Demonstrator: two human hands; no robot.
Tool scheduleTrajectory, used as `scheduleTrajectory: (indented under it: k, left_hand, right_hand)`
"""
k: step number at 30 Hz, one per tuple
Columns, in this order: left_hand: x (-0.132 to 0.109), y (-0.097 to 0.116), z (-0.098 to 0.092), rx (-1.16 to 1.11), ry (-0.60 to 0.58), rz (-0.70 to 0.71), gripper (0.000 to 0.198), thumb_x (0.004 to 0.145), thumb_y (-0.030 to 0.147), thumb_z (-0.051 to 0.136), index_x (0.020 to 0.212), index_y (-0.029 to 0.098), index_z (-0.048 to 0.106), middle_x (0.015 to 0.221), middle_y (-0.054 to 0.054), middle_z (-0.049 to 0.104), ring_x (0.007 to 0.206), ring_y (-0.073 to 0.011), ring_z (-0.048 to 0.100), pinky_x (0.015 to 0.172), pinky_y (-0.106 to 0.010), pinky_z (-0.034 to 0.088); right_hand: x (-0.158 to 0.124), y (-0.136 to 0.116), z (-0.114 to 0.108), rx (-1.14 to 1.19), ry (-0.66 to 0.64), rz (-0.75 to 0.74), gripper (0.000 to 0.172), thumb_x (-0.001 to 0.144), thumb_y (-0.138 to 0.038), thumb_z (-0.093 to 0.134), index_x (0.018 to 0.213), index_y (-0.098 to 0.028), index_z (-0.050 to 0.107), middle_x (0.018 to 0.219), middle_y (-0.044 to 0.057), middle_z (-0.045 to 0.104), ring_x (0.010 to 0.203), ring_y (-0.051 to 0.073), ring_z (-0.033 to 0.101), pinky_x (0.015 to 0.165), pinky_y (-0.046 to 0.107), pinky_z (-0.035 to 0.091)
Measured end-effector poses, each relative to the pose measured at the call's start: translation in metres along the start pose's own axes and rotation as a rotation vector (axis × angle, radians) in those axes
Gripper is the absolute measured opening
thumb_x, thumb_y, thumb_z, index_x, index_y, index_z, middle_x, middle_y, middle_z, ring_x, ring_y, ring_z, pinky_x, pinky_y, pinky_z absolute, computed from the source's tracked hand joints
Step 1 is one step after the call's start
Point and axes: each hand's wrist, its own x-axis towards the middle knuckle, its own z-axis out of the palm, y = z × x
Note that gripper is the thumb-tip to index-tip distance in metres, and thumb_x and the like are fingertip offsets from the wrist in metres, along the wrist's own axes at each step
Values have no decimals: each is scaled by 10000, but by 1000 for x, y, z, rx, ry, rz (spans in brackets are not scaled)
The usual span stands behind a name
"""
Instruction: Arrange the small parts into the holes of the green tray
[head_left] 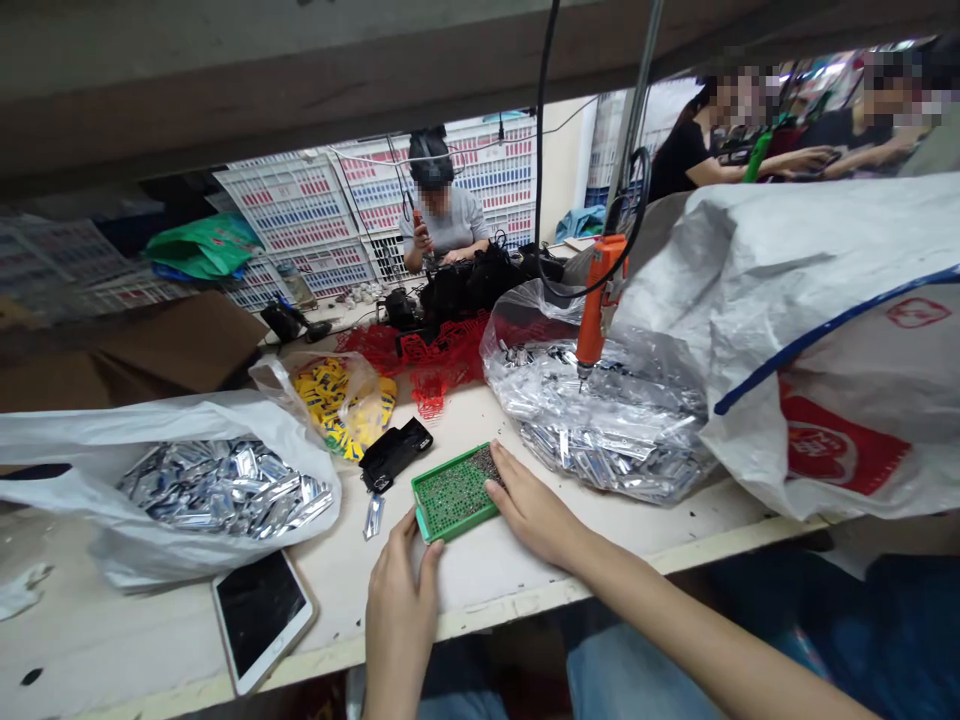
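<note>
Between my two hands is a green tray [456,490] with a grid of small holes, many filled with tiny dark screws [484,466] that pile up at its right end. My left hand [405,580] grips the tray's near left corner between thumb and fingers. Along the right end, my right hand [536,505] holds the tray with thumb and fingers. Just behind it lies a black plastic casing [395,453], with one shiny metal strip [373,517] in front of that. An orange electric screwdriver [600,300] hangs bit down behind the tray.
Bags of shiny metal pieces stand left [225,490] and right [615,440]. A tablet [262,615] lies at the front edge. Behind are a bag of yellow parts [341,400], red plastic pieces [427,350] and a large white sack [787,270]. Co-workers sit beyond.
</note>
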Motion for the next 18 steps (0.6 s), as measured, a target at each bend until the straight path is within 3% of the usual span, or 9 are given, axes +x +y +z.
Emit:
scheduleTrajectory:
  k: [5, 10, 14, 18]
  left_hand:
    - [0, -2, 2, 36, 6, 25, 554, 944, 500, 421, 1342, 138, 552, 1402, -227, 653, 1285, -379, 635, 1064, -597, 498]
    - [-1, -3, 3, 87, 69, 228, 587, 970, 504, 477, 1458, 176, 484, 1511, -200, 566, 1396, -355, 546, 1114, -602, 467]
    - [-2, -5, 3, 95, 72, 283, 358, 966, 490, 504, 1138, 250, 707, 1421, -150, 627, 1343, -357, 577, 1085, -602, 490]
    - [3, -15, 0, 69, 94, 214, 335, 947, 477, 504, 1002, 242, 737, 1309, -157, 663, 1287, -361, 606, 1052, -582, 515]
  right_hand:
    - [1, 0, -1, 54, 11, 28, 853, 1018, -686, 256, 1612, -77, 316, 1681, 167, 306, 1581, 270, 282, 1322, 477, 240]
    - [3, 0, -1, 117, 67, 43, 859, 1006, -711, 268, 1586, -88, 384, 1660, 168, 358, 1564, 276, 330, 1315, 499, 255]
    - [6, 4, -4, 176, 163, 54, 784, 1010, -696, 309, 1525, -136, 501, 1600, 168, 470, 1511, 288, 433, 1286, 527, 314]
    - [11, 13, -12, 218, 268, 63, 716, 1043, -644, 254, 1462, -158, 572, 1461, 188, 626, 1363, 300, 608, 1181, 553, 463]
